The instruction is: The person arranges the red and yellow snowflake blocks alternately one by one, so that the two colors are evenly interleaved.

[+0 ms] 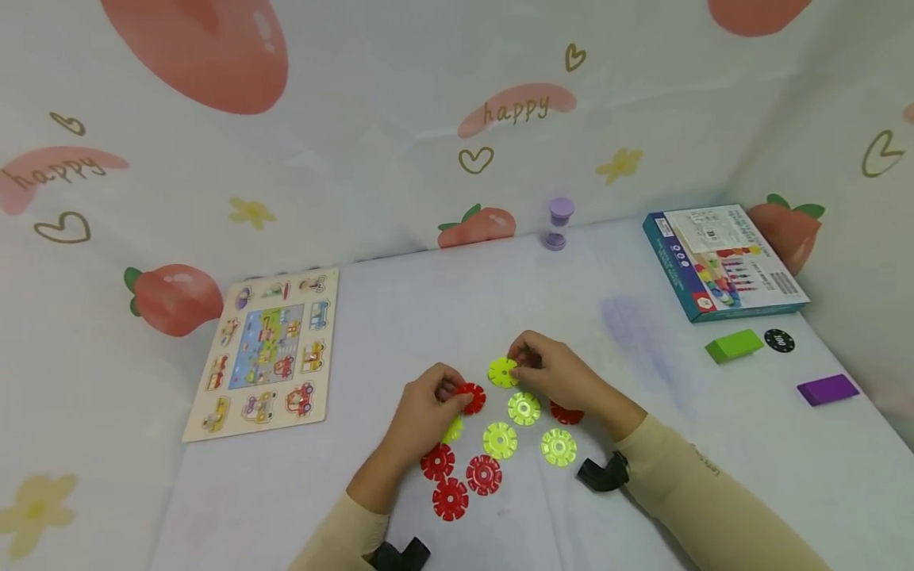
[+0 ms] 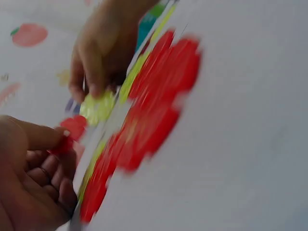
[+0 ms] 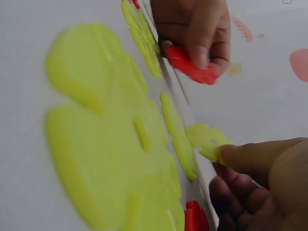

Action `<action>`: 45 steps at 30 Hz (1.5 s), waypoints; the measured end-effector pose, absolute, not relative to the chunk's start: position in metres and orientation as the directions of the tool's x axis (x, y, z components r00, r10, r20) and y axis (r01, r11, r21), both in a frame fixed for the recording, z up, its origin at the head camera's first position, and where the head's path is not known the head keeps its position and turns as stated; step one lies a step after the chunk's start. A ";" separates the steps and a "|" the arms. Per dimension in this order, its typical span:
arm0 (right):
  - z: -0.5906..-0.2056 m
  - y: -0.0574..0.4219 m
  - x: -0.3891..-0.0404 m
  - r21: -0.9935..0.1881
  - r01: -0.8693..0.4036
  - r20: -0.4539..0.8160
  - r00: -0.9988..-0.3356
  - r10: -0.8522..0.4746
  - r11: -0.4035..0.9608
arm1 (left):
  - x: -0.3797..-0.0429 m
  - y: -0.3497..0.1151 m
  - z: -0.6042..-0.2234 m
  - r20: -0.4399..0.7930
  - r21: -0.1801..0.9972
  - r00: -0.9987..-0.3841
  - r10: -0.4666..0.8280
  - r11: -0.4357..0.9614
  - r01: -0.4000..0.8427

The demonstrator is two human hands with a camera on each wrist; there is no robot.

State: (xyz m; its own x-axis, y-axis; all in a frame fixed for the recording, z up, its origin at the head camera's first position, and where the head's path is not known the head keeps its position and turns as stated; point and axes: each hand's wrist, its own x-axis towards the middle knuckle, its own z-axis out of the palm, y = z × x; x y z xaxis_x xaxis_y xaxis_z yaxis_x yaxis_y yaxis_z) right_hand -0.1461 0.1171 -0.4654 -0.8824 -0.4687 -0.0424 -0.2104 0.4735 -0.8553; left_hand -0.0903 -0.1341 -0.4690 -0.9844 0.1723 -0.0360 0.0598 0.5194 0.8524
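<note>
Between thumb and fingers, my left hand [image 1: 427, 411] pinches a red notched disc [image 1: 473, 399], seen also in the left wrist view as a red disc [image 2: 73, 129]. My right hand [image 1: 560, 371] pinches a yellow-green notched disc [image 1: 502, 372] by its edge; the right wrist view shows this yellow-green disc [image 3: 208, 139] tilted off the table. The two held discs are close together but apart. Below them lie several loose yellow-green discs [image 1: 500, 440] and red discs [image 1: 484, 475]. One red disc [image 1: 566, 413] is partly hidden under my right wrist, and one yellow-green disc [image 1: 453, 431] beside my left hand.
A wooden picture puzzle board [image 1: 274, 357] lies at the left. Against the back stands a small purple hourglass [image 1: 557, 224]. To the right are a boxed set [image 1: 728, 262], a green block [image 1: 734, 346], a black round chip [image 1: 779, 341] and a purple block [image 1: 827, 389].
</note>
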 end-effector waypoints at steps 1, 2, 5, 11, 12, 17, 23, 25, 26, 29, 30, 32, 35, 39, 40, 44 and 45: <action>-0.465 0.116 -0.147 -0.867 -0.206 -0.035 -0.883 -0.468 0.454 | -0.094 -0.140 -0.468 -0.038 0.871 -0.990 0.134 0.490 0.032; -0.464 0.115 -0.148 -0.876 -0.204 -0.028 -0.883 -0.469 0.438 | -0.100 -0.146 -0.466 -0.039 0.885 -0.995 0.090 0.466 0.007; -0.458 0.111 -0.153 -0.889 -0.195 -0.013 -0.893 -0.449 0.414 | -0.121 -0.171 -0.461 -0.033 0.887 -0.998 -0.048 0.459 -0.051; -0.440 0.098 -0.172 -0.894 -0.121 -0.056 -0.925 -0.375 0.431 | -0.167 -0.214 -0.453 -0.038 0.803 -0.957 -0.288 0.561 -0.201; -0.438 0.094 -0.175 -0.891 -0.116 -0.062 -0.927 -0.370 0.440 | -0.171 -0.218 -0.452 -0.044 0.791 -0.951 -0.306 0.571 -0.220; -0.430 0.074 -0.189 -0.866 -0.103 -0.130 -0.899 -0.419 0.490 | -0.173 -0.226 -0.451 -0.023 0.697 -0.959 -0.283 0.683 -0.218; -0.431 0.044 -0.202 -0.843 -0.078 -0.244 -0.827 -0.506 0.533 | -0.154 -0.215 -0.459 0.024 0.473 -0.992 -0.125 0.875 -0.099; -0.433 0.036 -0.205 -0.829 -0.112 -0.244 -0.810 -0.533 0.548 | -0.148 -0.210 -0.465 -0.001 0.398 -0.997 -0.075 0.915 -0.069; -0.433 0.033 -0.206 -0.812 -0.145 -0.234 -0.806 -0.544 0.565 | -0.146 -0.208 -0.468 -0.018 0.373 -0.998 -0.053 0.926 -0.056; -0.431 0.025 -0.208 -0.706 -0.293 -0.190 -0.799 -0.571 0.645 | -0.144 -0.205 -0.477 -0.046 0.320 -0.999 -0.021 0.947 -0.035; -0.430 0.023 -0.209 -0.642 -0.351 -0.181 -0.795 -0.579 0.682 | -0.144 -0.205 -0.479 -0.038 0.321 -0.999 -0.017 0.947 -0.028; -0.430 0.019 -0.210 -0.475 -0.459 -0.197 -0.776 -0.599 0.751 | -0.144 -0.205 -0.482 -0.008 0.324 -1.000 -0.016 0.946 -0.017; -0.432 0.016 -0.211 -0.267 -0.569 -0.260 -0.734 -0.627 0.777 | -0.146 -0.206 -0.486 0.038 0.342 -0.999 -0.016 0.940 -0.002; -0.434 0.011 -0.213 -0.185 -0.618 -0.291 -0.708 -0.643 0.764 | -0.149 -0.206 -0.489 0.056 0.357 -0.998 -0.043 0.934 -0.021; -0.435 0.010 -0.214 -0.174 -0.626 -0.282 -0.708 -0.648 0.760 | -0.149 -0.206 -0.490 0.055 0.354 -0.997 -0.055 0.935 -0.032; -0.437 0.000 -0.221 -0.136 -0.659 -0.252 -0.699 -0.669 0.740 | -0.151 -0.207 -0.491 0.049 0.314 -0.994 -0.102 0.946 -0.082; -0.437 -0.003 -0.223 -0.129 -0.665 -0.250 -0.696 -0.673 0.735 | -0.151 -0.207 -0.490 0.049 0.309 -0.993 -0.111 0.947 -0.091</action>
State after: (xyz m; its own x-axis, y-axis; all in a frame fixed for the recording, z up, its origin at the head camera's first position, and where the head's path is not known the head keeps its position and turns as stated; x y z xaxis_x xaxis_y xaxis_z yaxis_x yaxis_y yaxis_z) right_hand -0.2231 -0.0025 -0.4375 -0.6959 -0.6734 -0.2497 -0.6653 0.7353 -0.1288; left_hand -0.1506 -0.2068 -0.4904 -0.9926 -0.1110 0.0487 -0.0907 0.9467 0.3090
